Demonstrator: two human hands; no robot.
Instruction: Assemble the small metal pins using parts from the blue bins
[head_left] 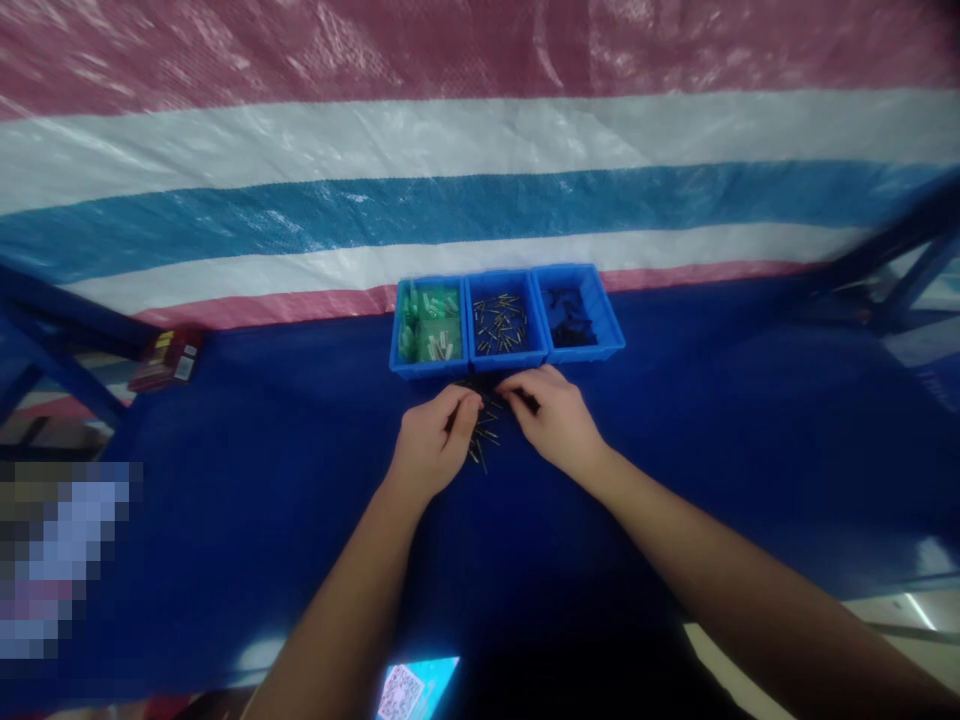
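Note:
My left hand (436, 438) is closed in a pinch at the left side of a loose pile of thin, brass-coloured pin-like pieces (486, 437). Across from it, my right hand (556, 418) pinches thumb and fingers together at the pile's right edge. Whatever either pinch holds is too small or hidden to make out. Part of the pile is covered by my left fingers. Just beyond my hands stands a blue middle bin (511, 360) with many similar thin metal pieces (501, 322) inside.
Left of the middle bin, a blue bin (429, 370) holds green plastic bags with white pieces. A right-hand blue bin (589, 354) contains dark pieces. The bins stand on a dark blue tabletop (720, 420) before a striped tarp (465, 215). A red box (163, 360) lies far left.

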